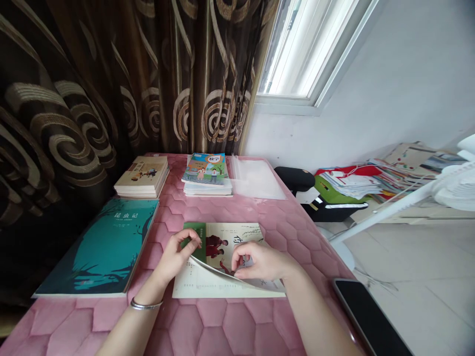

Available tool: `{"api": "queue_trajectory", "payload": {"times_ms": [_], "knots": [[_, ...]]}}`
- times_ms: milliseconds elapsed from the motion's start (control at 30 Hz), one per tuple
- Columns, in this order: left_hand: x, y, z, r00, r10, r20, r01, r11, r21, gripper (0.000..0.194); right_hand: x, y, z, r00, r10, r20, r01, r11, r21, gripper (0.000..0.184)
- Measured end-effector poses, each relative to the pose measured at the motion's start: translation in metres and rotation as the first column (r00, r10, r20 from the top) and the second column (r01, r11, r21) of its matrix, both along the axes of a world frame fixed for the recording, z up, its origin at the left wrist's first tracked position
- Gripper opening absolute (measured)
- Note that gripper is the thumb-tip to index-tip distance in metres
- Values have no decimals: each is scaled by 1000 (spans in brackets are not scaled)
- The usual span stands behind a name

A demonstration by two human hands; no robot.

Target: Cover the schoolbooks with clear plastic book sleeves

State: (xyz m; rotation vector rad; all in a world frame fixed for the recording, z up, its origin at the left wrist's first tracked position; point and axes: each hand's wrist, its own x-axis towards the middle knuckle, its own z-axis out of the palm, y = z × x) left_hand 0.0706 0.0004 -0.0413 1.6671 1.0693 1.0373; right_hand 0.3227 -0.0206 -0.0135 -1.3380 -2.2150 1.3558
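A book (215, 237) with a green spine strip and a cream cover showing figures in dark red lies on the pink quilted cloth in front of me. The near edge of its cover curves up, and a pale page with small print shows beneath. My left hand (181, 252), a silver bangle on its wrist, is closed with thumb and fingertips at the cover's left edge. With bent fingers, my right hand (260, 261) pinches the lifted near edge around its middle. The fingers hide part of the cover picture.
A large teal book (111, 247) lies at the left. Behind are a stack of beige books (143, 175), a textbook pile (207, 170) and clear plastic sleeves (256, 179). A phone (371, 316) sits at the right edge, near a white fan stand (386, 212).
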Motion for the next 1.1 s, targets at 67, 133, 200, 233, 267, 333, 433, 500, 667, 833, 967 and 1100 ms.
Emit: {"api": "queue_trajectory", "payload": {"times_ms": [67, 133, 200, 233, 267, 333, 433, 500, 667, 833, 967, 1100], "knots": [[-1, -1, 2, 1000, -2, 8, 2, 1000, 1, 27, 0, -2, 3, 999, -50, 8, 50, 999, 20, 8], [-3, -2, 4, 1000, 5, 8, -5, 1000, 6, 27, 0, -5, 5, 995, -100, -6, 100, 994, 41, 8], [-4, -2, 6, 1000, 0, 2, 0, 1000, 12, 27, 0, -7, 5, 989, -144, -39, 146, 988, 55, 6], [-5, -2, 6, 1000, -11, -4, 11, 1000, 12, 27, -1, -9, 5, 985, -164, -54, 167, 984, 59, 6], [-6, -1, 6, 1000, -26, -10, 26, 1000, 6, 26, -1, -10, 5, 981, -185, -64, 189, 980, 61, 5], [-8, 0, 5, 998, -55, -23, 55, 998, -34, 27, -1, -11, 7, 975, -211, -69, 217, 973, 80, 6], [-10, 3, -1, 999, -30, -41, 24, 989, -143, 34, -2, -13, 13, 974, -228, -17, 227, 956, 188, 10], [-9, 7, -8, 998, 37, -45, -46, 980, -194, 39, -9, -16, 18, 951, -303, 54, 262, 889, 375, 15], [-5, 19, -25, 960, 281, 7, -278, 952, -128, 42, -57, -23, 11, 934, -357, -29, 234, 548, 803, 23], [-2, 23, -31, 943, 333, -3, -333, 941, -62, 44, -96, -8, -36, 953, -257, 158, -37, 419, 907, 39], [-12, 28, -37, 891, 455, 7, -455, 890, 16, 39, -96, 7, -64, 923, -319, 216, -65, 424, 903, 51], [-25, 54, -38, 779, 622, -80, -624, 781, -5, 23, -93, 6, -67, 907, -382, 177, -15, 392, 920, 50]]}}
